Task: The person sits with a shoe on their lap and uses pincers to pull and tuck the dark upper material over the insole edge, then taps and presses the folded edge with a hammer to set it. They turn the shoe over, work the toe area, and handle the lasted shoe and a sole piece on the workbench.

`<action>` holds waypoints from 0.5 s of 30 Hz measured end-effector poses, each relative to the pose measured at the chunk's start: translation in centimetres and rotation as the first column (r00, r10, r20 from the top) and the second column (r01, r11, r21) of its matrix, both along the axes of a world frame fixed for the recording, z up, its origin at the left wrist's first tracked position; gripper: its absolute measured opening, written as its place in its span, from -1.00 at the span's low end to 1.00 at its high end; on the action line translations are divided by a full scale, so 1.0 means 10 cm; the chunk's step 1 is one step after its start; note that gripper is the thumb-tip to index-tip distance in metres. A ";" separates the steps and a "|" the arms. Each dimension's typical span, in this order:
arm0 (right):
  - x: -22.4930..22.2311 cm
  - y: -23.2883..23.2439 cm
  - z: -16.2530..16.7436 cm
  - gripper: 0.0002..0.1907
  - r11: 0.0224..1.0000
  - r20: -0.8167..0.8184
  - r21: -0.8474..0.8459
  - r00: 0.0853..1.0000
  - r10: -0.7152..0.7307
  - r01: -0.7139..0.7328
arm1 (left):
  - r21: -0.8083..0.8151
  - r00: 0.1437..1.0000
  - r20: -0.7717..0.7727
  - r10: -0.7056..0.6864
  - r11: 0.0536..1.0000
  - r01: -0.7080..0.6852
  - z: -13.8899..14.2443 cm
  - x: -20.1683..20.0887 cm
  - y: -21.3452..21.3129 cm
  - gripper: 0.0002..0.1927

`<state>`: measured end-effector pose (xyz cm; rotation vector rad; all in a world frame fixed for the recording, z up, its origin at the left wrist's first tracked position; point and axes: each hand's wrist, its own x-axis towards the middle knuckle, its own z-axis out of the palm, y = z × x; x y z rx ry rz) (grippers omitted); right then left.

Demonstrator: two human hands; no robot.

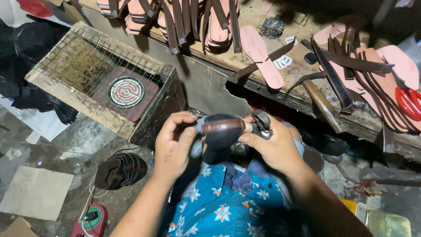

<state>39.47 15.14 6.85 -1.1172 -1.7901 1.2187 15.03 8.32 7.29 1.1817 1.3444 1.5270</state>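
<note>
A worn wooden bench ran along the top, carrying pink soles, dark brown straps, red-handled scissors, white buckles and a wooden-handled hammer. The grey concrete floor below held a wire-covered wooden box, a dark strapped sandal, a flat cardboard piece and black bags.

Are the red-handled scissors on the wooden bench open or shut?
Cannot tell. Only the red-handled scissors' two loops show on the wooden bench; brown leather straps crowd the blades.

Left hand and right hand grip dark sandal with brown strap; hammer on bench.
</note>
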 end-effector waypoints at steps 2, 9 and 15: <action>-0.11 -0.10 0.01 -0.63 0.991 -0.163 -0.094 0.981 -0.105 0.091 | 0.123 0.962 -0.266 -0.067 0.987 0.103 -0.06 0.06 -0.09 -0.47; -0.09 -0.39 0.19 -0.76 0.973 -0.198 0.133 0.957 0.214 -0.190 | 0.079 0.945 0.128 -0.301 0.953 0.293 -0.17 0.08 0.03 -0.39; 0.00 -0.27 0.05 -0.67 0.992 -0.251 0.123 0.968 0.020 0.011 | -0.018 0.761 0.522 -0.385 0.887 0.461 -0.37 0.29 -0.03 -0.42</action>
